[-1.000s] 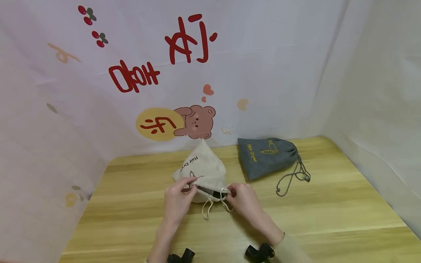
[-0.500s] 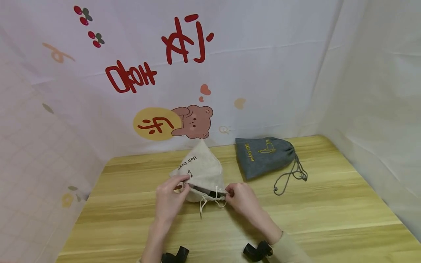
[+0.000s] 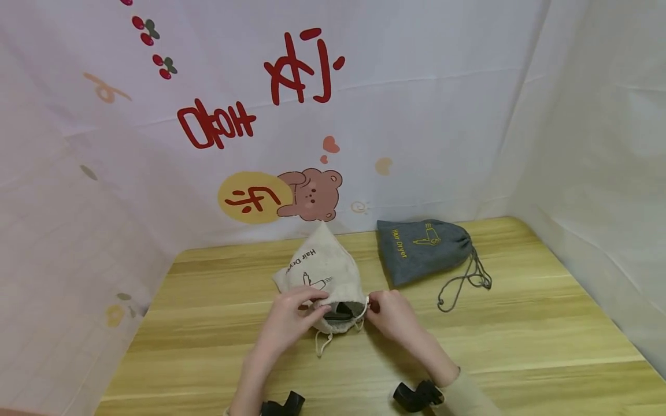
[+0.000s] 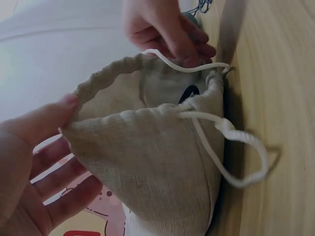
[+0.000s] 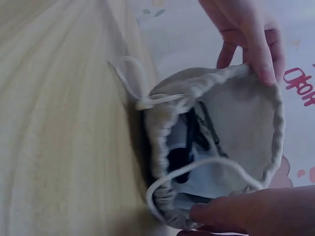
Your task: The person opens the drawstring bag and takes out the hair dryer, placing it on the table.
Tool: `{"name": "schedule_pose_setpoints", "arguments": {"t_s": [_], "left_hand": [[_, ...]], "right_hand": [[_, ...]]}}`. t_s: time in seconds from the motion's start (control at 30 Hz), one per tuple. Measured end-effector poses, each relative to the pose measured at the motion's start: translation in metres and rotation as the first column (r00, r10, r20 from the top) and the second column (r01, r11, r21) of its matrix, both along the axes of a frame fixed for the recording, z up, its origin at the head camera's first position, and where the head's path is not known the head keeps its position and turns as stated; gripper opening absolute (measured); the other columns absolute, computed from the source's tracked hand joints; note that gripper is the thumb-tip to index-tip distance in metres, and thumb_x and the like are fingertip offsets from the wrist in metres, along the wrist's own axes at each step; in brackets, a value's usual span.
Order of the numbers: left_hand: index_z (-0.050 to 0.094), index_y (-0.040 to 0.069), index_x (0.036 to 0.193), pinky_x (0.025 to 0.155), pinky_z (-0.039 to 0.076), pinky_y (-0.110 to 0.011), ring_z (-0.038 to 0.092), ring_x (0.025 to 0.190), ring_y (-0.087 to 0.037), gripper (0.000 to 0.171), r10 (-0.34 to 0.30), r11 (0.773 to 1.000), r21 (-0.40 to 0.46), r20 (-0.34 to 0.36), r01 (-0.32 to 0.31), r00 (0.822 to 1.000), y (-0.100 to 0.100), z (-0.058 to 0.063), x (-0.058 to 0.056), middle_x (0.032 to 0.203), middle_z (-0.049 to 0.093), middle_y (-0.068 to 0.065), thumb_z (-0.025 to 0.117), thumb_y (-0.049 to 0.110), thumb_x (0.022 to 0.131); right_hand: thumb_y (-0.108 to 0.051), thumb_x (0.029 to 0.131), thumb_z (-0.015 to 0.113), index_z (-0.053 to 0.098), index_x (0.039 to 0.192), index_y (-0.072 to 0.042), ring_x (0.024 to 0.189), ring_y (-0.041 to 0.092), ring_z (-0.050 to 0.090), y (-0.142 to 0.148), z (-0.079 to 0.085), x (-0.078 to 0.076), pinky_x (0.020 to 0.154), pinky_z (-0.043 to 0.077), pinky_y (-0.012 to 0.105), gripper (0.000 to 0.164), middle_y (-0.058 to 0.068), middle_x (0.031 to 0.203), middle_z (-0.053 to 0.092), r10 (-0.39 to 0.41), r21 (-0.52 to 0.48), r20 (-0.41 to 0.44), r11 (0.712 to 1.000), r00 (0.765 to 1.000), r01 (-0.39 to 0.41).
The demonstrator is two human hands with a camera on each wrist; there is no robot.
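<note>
A beige cloth drawstring bag [image 3: 333,263] printed "Hair Dryer" lies on the table, its mouth facing me and spread wide. My left hand [image 3: 288,318] pinches the left side of the rim between thumb and fingers. At the opposite side, my right hand [image 3: 398,315] grips the hem near the white cord [image 5: 211,161]. Inside the bag, black and grey parts [image 5: 181,164] show in the right wrist view; most of that item is hidden by the cloth. A loop of white cord [image 4: 263,157] hangs off the rim in the left wrist view.
A dark grey drawstring bag [image 3: 418,254] with yellow "Hair Dryer" print lies at the back right of the wooden table [image 3: 208,312], its cord [image 3: 451,292] trailing forward. Printed white cloth [image 3: 437,127] stands behind and beside the table.
The beige bag's mouth has gone from a narrow slit to a wide round opening. My left hand has lifted its edge of the rim; the right hand stays at the right side.
</note>
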State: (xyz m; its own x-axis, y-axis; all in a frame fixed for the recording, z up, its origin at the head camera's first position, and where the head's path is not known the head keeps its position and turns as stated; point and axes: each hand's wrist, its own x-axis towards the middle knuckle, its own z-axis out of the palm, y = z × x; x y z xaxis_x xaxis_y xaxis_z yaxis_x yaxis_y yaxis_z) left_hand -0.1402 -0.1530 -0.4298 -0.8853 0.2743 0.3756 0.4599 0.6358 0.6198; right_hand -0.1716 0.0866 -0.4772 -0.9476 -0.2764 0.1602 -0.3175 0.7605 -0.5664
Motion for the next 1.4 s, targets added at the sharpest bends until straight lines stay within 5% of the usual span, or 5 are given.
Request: {"name": "schedule_pose_setpoints", "arguments": {"t_s": [0.3,0.47,0.77,1.03,1.4], "left_hand": [[0.081,0.021,0.109,0.085,0.064,-0.028,0.075,0.100,-0.012,0.017,0.019,1.000,-0.026,0.092,-0.017,0.996,0.009,0.001,0.004,0.109,0.080,0.007,0.080,0.029,0.093],[0.080,0.020,0.115,0.089,0.065,-0.037,0.075,0.107,-0.016,0.020,0.084,0.996,-0.011,0.121,-0.083,0.989,0.006,0.001,0.006,0.117,0.079,0.005,0.076,0.026,0.097],[0.072,0.016,0.132,0.102,0.061,-0.049,0.068,0.129,-0.027,0.034,0.109,0.994,-0.004,0.147,-0.110,0.983,-0.005,-0.005,0.006,0.139,0.072,-0.004,0.072,0.026,0.100],[0.068,0.017,0.139,0.121,0.045,-0.056,0.059,0.141,-0.033,0.045,0.111,0.992,-0.069,0.149,-0.102,0.983,-0.009,-0.018,0.003,0.148,0.065,-0.007,0.075,0.032,0.097],[0.068,0.014,0.139,0.112,0.052,-0.058,0.056,0.141,-0.034,0.055,0.127,0.967,-0.235,0.096,-0.101,0.987,0.002,-0.033,-0.006,0.149,0.062,-0.011,0.082,0.038,0.091]], "right_hand": [[0.001,0.083,0.077,0.076,0.086,-0.010,0.069,0.014,0.066,0.011,0.018,0.008,0.062,0.054,0.033,0.012,0.001,0.074,0.073,-0.014,0.023,0.003,1.000,1.000,0.014],[-0.003,0.084,0.082,0.077,0.113,-0.003,0.084,0.024,0.075,0.018,0.025,0.018,0.072,0.062,0.042,0.030,0.012,0.096,0.080,-0.013,0.074,-0.022,0.997,1.000,0.015],[-0.012,0.085,0.085,0.079,0.111,-0.006,0.095,0.026,0.079,0.021,0.029,0.039,0.083,0.065,0.042,0.028,0.010,0.107,0.082,0.036,0.060,-0.236,0.998,0.971,-0.023],[-0.016,0.084,0.087,0.080,0.108,-0.009,0.087,0.015,0.078,0.017,0.021,0.044,0.078,0.065,0.032,0.026,0.002,0.098,0.082,0.154,0.017,-0.396,0.987,0.905,-0.160],[-0.016,0.083,0.088,0.080,0.107,-0.012,0.096,0.019,0.078,0.012,0.010,0.037,0.085,0.065,0.035,0.026,0.003,0.107,0.081,0.175,0.062,-0.446,0.984,0.877,-0.165]]}}
